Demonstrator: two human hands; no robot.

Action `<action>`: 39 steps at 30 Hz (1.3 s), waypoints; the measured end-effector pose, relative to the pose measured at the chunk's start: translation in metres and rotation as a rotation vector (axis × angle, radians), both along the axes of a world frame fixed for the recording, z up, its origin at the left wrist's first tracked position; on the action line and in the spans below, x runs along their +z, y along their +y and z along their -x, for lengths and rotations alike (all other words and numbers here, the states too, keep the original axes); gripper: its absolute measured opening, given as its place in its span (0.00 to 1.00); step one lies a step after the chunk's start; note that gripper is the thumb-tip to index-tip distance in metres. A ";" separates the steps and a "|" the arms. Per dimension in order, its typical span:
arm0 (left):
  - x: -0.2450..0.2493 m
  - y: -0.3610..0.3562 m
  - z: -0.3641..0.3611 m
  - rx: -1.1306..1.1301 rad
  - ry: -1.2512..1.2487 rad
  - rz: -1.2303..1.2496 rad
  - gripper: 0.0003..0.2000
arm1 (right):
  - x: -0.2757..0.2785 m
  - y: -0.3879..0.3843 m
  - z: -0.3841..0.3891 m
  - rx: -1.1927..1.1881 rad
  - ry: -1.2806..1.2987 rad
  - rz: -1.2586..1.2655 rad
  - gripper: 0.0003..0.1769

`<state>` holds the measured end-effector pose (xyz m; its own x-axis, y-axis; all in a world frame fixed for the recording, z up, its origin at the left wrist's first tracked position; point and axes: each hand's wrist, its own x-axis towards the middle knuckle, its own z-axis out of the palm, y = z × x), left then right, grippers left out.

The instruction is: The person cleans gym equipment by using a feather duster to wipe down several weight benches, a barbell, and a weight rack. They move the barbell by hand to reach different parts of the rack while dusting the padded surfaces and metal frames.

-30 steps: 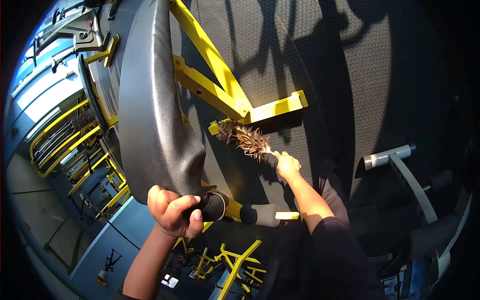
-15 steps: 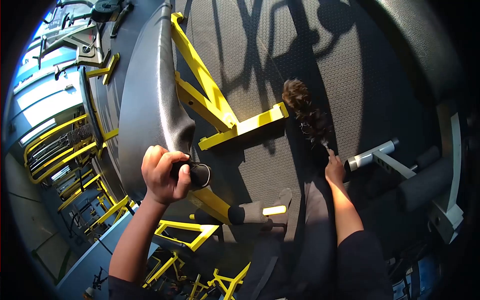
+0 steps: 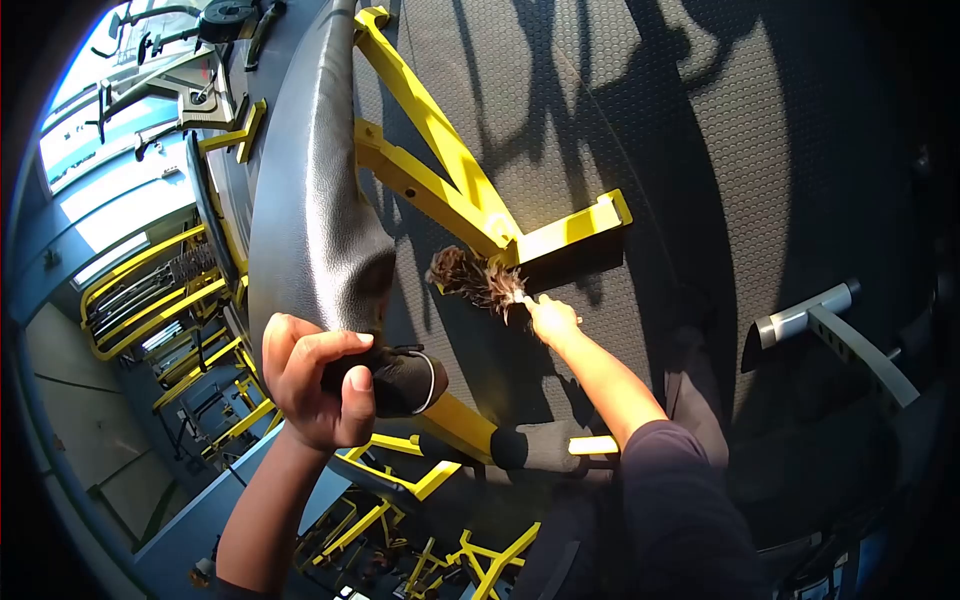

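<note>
My right hand (image 3: pixel 553 320) is closed on the short handle of a brown feather duster (image 3: pixel 480 280). The duster's feathers overlap the lower end of the bench's yellow frame (image 3: pixel 455 205), close to the joint with its crossbar foot. My left hand (image 3: pixel 318 385) is closed on a black rounded piece (image 3: pixel 408 382) with a thin pale rim, at the near end of the black padded bench (image 3: pixel 310 200). Its fingers curl over the top and the thumb presses against the side; I cannot tell whether this piece is part of the bench.
Below the bench end, a dark foam roller (image 3: pixel 535 447) sits on a yellow bar. A white metal stand (image 3: pixel 808 312) is on the right. Textured black rubber flooring (image 3: pixel 640 110) carries long shadows. Yellow-framed gym machines (image 3: pixel 150 290) stand at the left, with an exercise bike (image 3: pixel 225 18) at the top.
My right hand has swung the feather duster left, from open floor beyond the crossbar foot to the yellow frame's joint. My left hand keeps its grip. The camera view has shifted slightly.
</note>
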<state>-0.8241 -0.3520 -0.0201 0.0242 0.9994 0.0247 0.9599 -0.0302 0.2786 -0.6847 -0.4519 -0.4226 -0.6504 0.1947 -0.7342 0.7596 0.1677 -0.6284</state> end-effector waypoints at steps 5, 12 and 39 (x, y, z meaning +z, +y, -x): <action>0.002 -0.001 0.005 -0.014 -0.022 0.019 0.10 | 0.004 -0.011 0.029 0.063 -0.072 -0.024 0.18; 0.006 0.009 0.004 -0.006 -0.101 -0.018 0.07 | 0.055 0.028 -0.172 -0.137 -0.226 -0.173 0.28; -0.014 -0.380 -0.110 0.847 -0.672 0.178 0.19 | 0.373 -0.061 -0.233 -0.516 0.399 -0.562 0.13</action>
<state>-0.7143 -0.7324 -0.0341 -0.6368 0.6765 -0.3701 0.3014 0.6601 0.6880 -0.4516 -0.5124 -0.0500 -0.5693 0.8031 -0.1757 0.5667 0.2286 -0.7916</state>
